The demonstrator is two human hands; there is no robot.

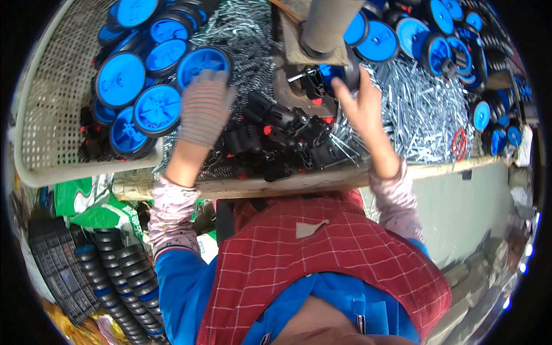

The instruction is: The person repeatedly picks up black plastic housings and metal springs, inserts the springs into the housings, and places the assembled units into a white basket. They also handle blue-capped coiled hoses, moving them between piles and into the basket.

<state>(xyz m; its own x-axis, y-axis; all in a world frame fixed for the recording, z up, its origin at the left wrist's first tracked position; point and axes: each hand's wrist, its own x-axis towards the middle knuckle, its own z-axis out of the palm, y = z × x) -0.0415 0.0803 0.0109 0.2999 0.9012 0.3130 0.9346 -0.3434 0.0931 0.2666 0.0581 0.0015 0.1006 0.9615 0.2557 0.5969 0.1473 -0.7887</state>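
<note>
My left hand (205, 109), in a striped grey glove and smeared by motion, is over the lower edge of a blue wheel with a black tyre (201, 64). Whether its fingers grip that wheel is not clear. My bare right hand (362, 106) has thumb and fingers round the tyre edge of another blue wheel (348, 73), partly hidden below a metal post (329, 27). Left of this wheel sits a black caster bracket (312, 83) with a pin sticking out. Several black brackets (244, 141) with red parts lie between my hands at the bench's front.
A white perforated basket (49, 123) at the left holds several blue wheels. Loose metal pins (425, 109) are heaped at the right, with a red ring (459, 144) among them. Small metal parts (244, 43) are piled left of the post. Stacked black wheels (135, 276) stand below left.
</note>
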